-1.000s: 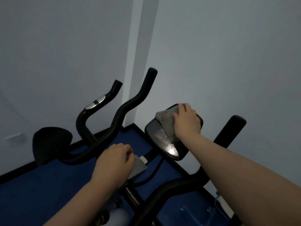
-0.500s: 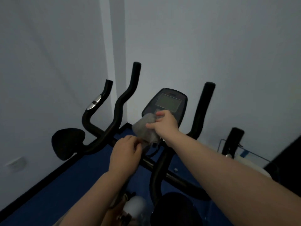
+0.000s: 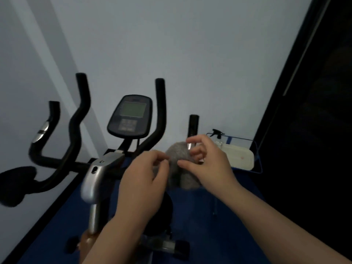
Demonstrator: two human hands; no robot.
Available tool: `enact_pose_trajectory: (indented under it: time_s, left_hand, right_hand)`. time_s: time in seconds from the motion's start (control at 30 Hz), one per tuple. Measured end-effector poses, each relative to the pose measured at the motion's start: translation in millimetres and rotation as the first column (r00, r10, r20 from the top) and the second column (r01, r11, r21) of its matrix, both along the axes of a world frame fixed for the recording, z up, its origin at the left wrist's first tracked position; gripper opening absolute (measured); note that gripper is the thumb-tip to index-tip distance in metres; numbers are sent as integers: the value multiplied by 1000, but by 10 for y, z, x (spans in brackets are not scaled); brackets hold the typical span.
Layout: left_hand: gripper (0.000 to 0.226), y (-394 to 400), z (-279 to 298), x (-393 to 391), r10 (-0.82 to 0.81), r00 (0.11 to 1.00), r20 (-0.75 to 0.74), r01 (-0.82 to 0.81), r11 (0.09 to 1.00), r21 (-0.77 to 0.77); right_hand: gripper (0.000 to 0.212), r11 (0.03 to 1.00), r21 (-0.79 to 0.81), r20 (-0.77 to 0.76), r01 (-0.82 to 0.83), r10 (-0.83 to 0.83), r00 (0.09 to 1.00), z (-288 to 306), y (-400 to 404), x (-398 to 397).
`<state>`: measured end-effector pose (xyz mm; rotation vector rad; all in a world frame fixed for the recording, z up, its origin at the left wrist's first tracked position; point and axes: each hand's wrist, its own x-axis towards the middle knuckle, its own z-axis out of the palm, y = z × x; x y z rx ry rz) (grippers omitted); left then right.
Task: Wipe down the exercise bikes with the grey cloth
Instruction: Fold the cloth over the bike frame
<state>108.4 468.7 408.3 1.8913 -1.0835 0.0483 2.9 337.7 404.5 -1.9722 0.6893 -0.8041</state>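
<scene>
A dim room with plain pale grey-blue walls meeting at a corner on the left. The floor is deep blue, edged by a dark skirting strip along the left wall. A tall black panel fills the right side. A white socket sits low beside it.

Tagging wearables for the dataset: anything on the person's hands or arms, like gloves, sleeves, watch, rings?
Nothing worn. The left hand and right hand are bare, no gloves, and both forearms are uncovered to the frame edge. No watch or band visible; rings cannot be ruled out in the blur.
</scene>
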Motion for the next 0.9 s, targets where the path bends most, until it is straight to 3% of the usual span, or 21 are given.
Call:
enact_pose_trajectory:
  time_s: [0.13,0.27,0.5,0.7,0.9]
  left_hand:
    - [15,-501,-191,-671,-94,995,39,92,994,57]
    - [17,-1067,-649,-1440,-173,985,18,163,958,237]
    - [19,-1793,-1582,-2350,-215,972,-94,230,794,563]
    - [20,-2112,-1987,-2352,-173,972,-157,232,653,721]
    - [20,-2676,-2289,-1838,-179,963,-204,270,583,766]
  right_hand:
    - [49,994,-48,-153,100,-106,983,-283,-363,-932]
    - [46,984,-108,-407,144,-175,897,-713,-765,-1907]
    - [34,985,-6,-633,174,-139,762,-1511,-1330,-3102]
    - [33,982,67,-741,175,-68,668,-1874,-1761,-3188]
    - [32,983,88,-743,163,-44,668,-2106,-2274,-2615]
